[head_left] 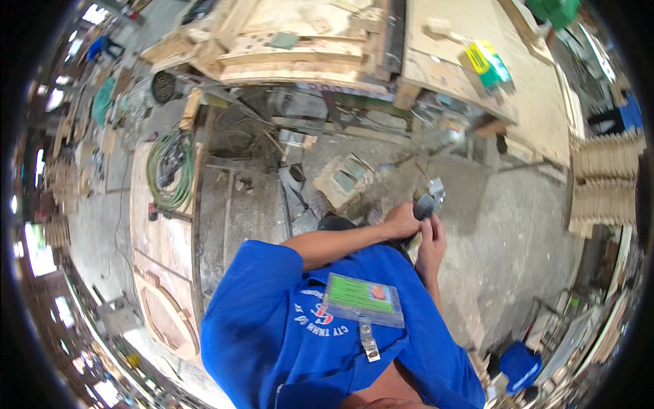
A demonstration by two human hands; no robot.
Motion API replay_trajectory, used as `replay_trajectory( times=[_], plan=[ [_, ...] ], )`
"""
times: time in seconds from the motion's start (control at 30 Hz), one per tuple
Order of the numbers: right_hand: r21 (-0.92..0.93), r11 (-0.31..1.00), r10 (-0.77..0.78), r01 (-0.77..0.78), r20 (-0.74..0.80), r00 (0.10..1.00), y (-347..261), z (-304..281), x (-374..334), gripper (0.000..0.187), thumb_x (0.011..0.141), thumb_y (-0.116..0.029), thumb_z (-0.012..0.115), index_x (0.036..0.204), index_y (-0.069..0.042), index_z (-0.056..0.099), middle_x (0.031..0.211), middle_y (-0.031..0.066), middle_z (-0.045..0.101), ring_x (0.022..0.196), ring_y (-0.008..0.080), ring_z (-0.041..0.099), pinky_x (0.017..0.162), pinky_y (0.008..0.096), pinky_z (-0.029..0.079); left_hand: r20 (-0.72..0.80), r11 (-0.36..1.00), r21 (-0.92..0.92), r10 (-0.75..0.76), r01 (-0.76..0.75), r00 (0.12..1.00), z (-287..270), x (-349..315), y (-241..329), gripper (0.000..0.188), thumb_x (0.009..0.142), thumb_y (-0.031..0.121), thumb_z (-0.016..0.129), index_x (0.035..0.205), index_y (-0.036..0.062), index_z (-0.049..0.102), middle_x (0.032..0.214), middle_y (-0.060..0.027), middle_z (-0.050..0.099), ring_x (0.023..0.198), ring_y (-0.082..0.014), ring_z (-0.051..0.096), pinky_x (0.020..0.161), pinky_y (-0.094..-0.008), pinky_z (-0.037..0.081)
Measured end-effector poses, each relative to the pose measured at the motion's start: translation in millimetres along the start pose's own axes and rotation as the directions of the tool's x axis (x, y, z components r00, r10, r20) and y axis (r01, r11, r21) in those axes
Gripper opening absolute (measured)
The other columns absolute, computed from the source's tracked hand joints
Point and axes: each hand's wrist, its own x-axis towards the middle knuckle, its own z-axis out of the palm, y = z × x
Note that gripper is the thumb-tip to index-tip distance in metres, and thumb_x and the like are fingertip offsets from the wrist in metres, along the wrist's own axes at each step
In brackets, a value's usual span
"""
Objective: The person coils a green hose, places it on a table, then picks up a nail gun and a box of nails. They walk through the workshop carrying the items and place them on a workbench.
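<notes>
In front of my body, a hand-held tool (428, 203) has a dark rounded body and a silver metal end pointing away from me. Its exact kind is hard to make out. My left hand (403, 221) is closed around the dark body, on its left side. From below, my right hand (430, 244) reaches the tool's near end, its fingers close together against it; part of the grip is hidden. Beyond the hands, on the floor, a light board (325, 180) carries grey-green square sheets (352, 173).
A wooden workbench (449, 75) spans the far side, with a yellow-and-green box (487, 65) on it. At left, a coiled green hose (170, 170) and an oval wooden frame (163, 317) lie on a low table. Stacked wavy wooden pieces (606, 180) stand right. People work farther off.
</notes>
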Motion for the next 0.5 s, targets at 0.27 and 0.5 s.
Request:
replay_trajectory(
  times=[0.27, 0.5],
  plan=[
    [0.415, 0.899, 0.087, -0.140, 0.143, 0.986, 19, -3, 26, 0.034, 0.103, -0.020, 0.062, 0.126, 0.002, 0.052, 0.118, 0.0093, 0.060, 0.107, 0.0160, 0.060, 0.094, 0.0309, 0.049, -0.101, 0.990, -0.042, -0.140, 0.136, 0.985, -23, 0, 28, 0.057, 0.072, 0.044, 0.078, 0.105, -0.0020, 0.071, 0.095, -0.0183, 0.074, 0.085, -0.0278, 0.073, 0.077, -0.0389, 0.056],
    [0.495, 0.837, -0.112, -0.233, 0.573, 0.812, -20, 9, 46, 0.039, 0.108, -0.039, 0.044, 0.127, -0.006, 0.052, 0.119, 0.0043, 0.062, 0.112, 0.0169, 0.060, 0.101, 0.0354, 0.044, -0.133, 0.997, 0.073, -0.005, 0.015, 0.991, -53, -30, 75, 0.067, 0.086, 0.049, 0.064, 0.124, -0.0059, 0.061, 0.115, -0.0292, 0.068, 0.109, -0.0410, 0.067, 0.096, -0.0464, 0.052]
  ],
)
